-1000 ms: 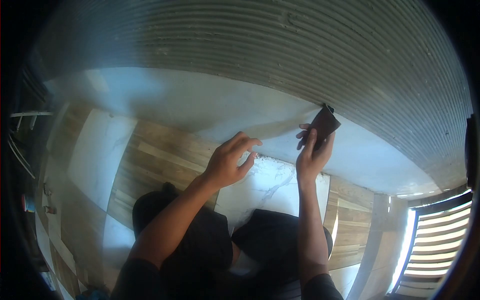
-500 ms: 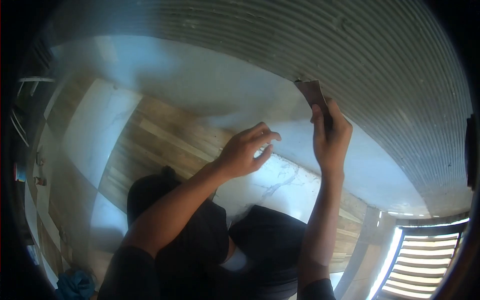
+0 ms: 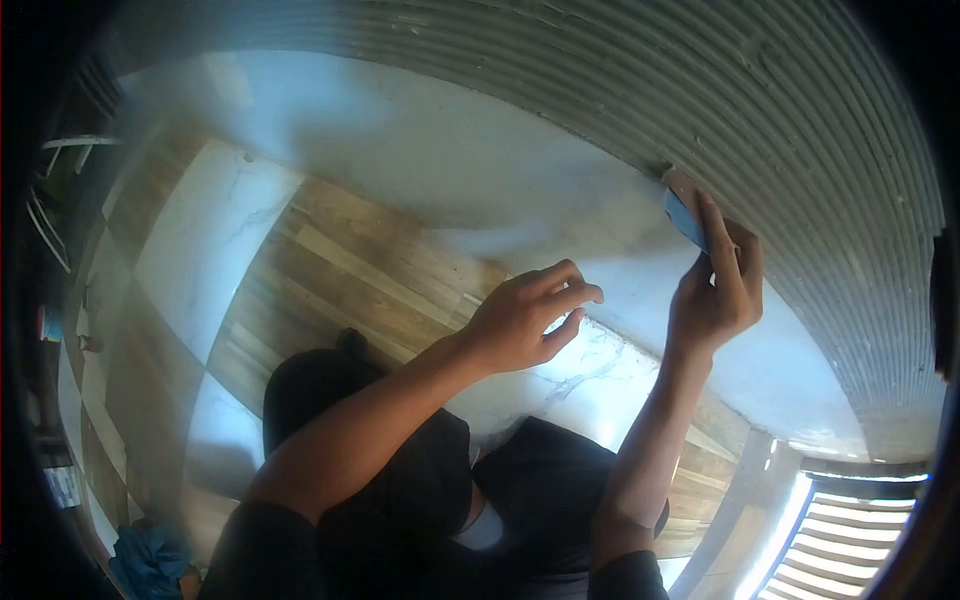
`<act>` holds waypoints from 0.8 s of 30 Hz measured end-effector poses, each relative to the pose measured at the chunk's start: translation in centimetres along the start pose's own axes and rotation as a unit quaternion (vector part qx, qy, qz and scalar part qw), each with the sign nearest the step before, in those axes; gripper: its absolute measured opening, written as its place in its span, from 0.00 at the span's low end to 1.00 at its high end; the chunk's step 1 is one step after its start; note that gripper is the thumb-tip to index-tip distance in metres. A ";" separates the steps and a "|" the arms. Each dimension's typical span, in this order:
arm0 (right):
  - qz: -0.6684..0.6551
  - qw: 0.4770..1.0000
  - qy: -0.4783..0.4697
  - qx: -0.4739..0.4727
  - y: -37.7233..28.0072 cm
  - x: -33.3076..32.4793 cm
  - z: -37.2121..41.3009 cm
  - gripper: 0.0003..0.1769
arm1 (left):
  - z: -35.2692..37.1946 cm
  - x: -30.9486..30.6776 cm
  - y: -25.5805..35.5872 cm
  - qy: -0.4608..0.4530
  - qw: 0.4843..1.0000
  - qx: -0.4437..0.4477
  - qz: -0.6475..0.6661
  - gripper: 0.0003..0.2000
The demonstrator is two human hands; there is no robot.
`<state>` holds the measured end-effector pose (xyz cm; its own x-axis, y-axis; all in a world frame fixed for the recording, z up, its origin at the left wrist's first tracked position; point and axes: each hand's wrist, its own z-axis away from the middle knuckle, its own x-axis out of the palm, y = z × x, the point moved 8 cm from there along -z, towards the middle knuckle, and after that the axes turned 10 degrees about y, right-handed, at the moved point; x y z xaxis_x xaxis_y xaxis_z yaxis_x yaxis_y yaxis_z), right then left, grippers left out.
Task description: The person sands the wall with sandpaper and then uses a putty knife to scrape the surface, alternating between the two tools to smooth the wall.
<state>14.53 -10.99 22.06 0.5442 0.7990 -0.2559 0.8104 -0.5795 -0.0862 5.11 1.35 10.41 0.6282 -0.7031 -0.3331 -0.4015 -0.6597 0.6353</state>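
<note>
In the head view my right hand (image 3: 722, 290) is raised to the right of the middle, closed on a folded piece of sandpaper (image 3: 686, 205). One face of the sandpaper is brown and the other looks pale blue in the light. Its top end meets the lower edge of the grey corrugated wall surface (image 3: 800, 180), where that borders the smooth pale band (image 3: 560, 200). My left hand (image 3: 535, 315) hovers lower and to the left, fingers bent and apart from the thumb, with nothing in it.
Wood-pattern floor tiles (image 3: 340, 250) and white marbled tiles (image 3: 215, 230) lie below. A louvred window (image 3: 850, 540) lets in light at the lower right. A blue-green cloth (image 3: 148, 562) lies at the lower left. Dark-clad knees (image 3: 550, 480) fill the bottom.
My right hand has moved right with the sandpaper along the edge of the corrugated surface, and the sandpaper has turned to show its pale blue side. My left hand has shifted slightly right.
</note>
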 end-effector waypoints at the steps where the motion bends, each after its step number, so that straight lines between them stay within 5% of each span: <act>1: 0.018 1.000 -0.007 0.018 -0.1 0.3 0.0 0.22 | 0.1 0.0 0.0 -0.004 1.000 -0.005 -0.002 0.11; 3: 0.010 0.999 0.035 -0.020 0.2 -0.4 0.1 0.27 | 0.1 -0.2 0.1 -0.005 1.000 -0.005 -0.002 0.11; 9: 0.018 1.000 0.016 -0.006 2.2 -1.4 0.4 0.19 | -0.1 -0.3 0.1 0.007 1.000 -0.004 0.007 0.11; 17: 0.004 1.000 0.012 -0.002 -0.1 0.6 1.5 0.32 | 0.2 -0.3 -0.2 -0.006 1.000 -0.007 -0.007 0.11; 24: 0.005 0.998 0.047 -0.029 2.2 -2.1 1.1 0.26 | 0.0 -0.3 0.3 0.017 1.000 0.012 0.007 0.10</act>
<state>14.95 -14.15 21.35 0.5686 0.8059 -0.1650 0.8141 -0.5800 -0.0275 4.79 1.38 10.75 0.6438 -0.7037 -0.3006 -0.4265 -0.6561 0.6226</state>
